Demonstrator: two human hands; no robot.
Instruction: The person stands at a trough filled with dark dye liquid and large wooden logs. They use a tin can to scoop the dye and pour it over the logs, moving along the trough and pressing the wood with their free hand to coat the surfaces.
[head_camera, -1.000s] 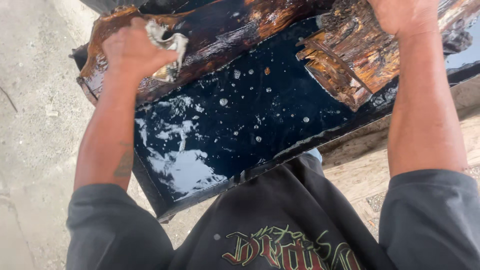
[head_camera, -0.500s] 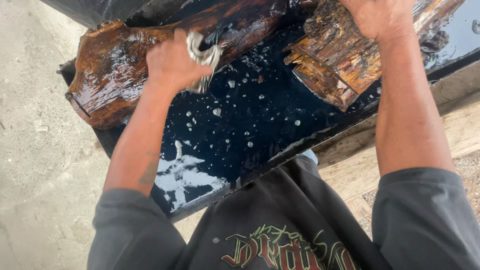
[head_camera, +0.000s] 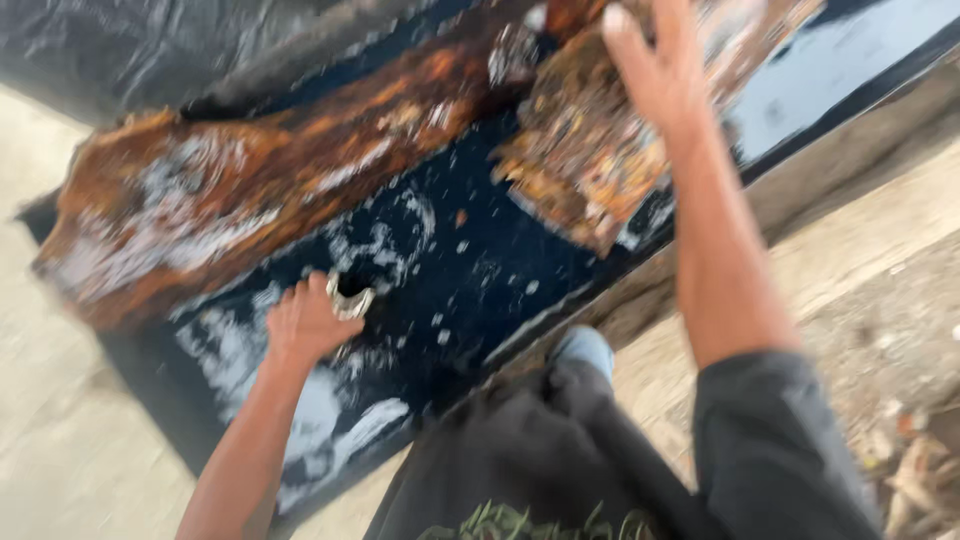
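Wet dark slab (head_camera: 470, 270), rust-brown wood inlay; left hand (head_camera: 305, 322) grips pad (head_camera: 350, 300)

Bright daylight, heavy motion blur throughout, white glare on the wet dark slab (head_camera: 470, 270).

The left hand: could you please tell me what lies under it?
Under the left hand lies a pale crumpled wad, pressed on the wet black slab beside white smears. The palm covers most of the wad, and blur hides what kind it is.
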